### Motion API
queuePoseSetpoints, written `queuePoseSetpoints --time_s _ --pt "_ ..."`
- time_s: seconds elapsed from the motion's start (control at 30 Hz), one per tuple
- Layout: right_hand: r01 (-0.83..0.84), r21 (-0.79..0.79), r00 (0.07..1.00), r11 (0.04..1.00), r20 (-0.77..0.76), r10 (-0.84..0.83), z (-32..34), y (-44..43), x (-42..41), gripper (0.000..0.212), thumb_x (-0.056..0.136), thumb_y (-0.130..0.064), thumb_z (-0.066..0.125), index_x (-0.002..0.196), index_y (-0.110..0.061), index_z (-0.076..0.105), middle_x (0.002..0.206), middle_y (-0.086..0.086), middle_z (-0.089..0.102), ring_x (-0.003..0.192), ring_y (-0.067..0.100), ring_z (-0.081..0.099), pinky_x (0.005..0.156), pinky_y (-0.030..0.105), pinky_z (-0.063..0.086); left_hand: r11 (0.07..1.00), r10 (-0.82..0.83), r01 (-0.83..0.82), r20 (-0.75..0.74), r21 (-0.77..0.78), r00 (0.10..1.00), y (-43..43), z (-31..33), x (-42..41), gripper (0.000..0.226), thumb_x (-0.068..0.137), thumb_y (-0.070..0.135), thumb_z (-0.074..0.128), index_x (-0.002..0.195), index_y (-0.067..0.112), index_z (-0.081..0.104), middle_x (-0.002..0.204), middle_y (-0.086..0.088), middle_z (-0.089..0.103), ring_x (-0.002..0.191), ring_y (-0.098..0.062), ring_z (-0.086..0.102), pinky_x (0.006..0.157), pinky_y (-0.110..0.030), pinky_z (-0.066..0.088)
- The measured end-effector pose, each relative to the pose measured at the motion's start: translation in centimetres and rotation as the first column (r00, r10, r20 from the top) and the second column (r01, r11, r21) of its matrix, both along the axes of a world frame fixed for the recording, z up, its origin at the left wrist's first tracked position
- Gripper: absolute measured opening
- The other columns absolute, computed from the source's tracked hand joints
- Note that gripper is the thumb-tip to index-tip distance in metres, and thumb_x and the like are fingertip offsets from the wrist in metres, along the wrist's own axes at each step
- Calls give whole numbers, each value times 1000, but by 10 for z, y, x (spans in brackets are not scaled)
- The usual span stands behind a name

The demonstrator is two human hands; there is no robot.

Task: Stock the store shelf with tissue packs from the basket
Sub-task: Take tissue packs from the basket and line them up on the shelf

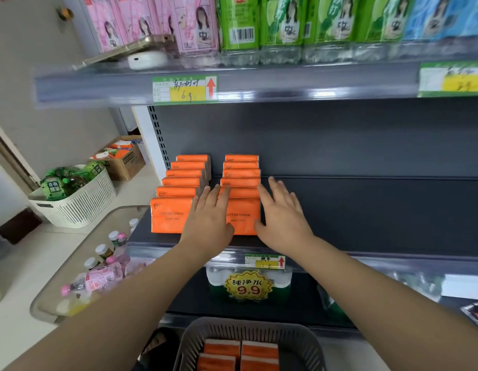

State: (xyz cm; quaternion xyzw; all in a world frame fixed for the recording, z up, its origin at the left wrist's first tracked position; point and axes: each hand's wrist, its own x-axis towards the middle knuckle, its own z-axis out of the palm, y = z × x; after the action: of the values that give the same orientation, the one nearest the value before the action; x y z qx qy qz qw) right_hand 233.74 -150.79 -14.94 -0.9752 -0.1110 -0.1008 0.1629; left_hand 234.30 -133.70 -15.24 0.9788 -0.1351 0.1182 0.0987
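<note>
Orange packs [240, 183]: two rows standing on the dark shelf [366, 210].
Left hand [209, 219]: flat, fingers spread, pressing the left side of the right row.
Right hand [282, 215]: flat, fingers spread, against its right side.
Basket [307, 341]: grey, below the shelf, more packs inside.

Shelf [366, 215] lies open right of the two tissue rows [240, 183]; upper shelf [286, 84] overhangs.
</note>
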Motion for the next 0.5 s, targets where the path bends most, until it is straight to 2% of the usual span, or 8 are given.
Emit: queuePoseSetpoints --time_s 0.2,0.5 --pt "-8 -67 999 998 -41 5 -9 3 -25 88 88 -40 54 152 -20 -3 160 7 -12 146 25 -15 119 46 -5 996 42 -44 37 71 998 4 -15 -29 79 89 28 52 154 13 10 162 -7 10 150 -23 1 120 -40 3" --pt "-58 -135 989 989 -143 39 -51 6 -64 91 89 -42 55 152 -19 -8 159 6 -17 147 23 -13 119 43 -4 986 81 -70 -66 152 995 17 -57 -74 79 92 30 47 154 12 2 163 -6 1 150 -22 -5 122 -42 3"
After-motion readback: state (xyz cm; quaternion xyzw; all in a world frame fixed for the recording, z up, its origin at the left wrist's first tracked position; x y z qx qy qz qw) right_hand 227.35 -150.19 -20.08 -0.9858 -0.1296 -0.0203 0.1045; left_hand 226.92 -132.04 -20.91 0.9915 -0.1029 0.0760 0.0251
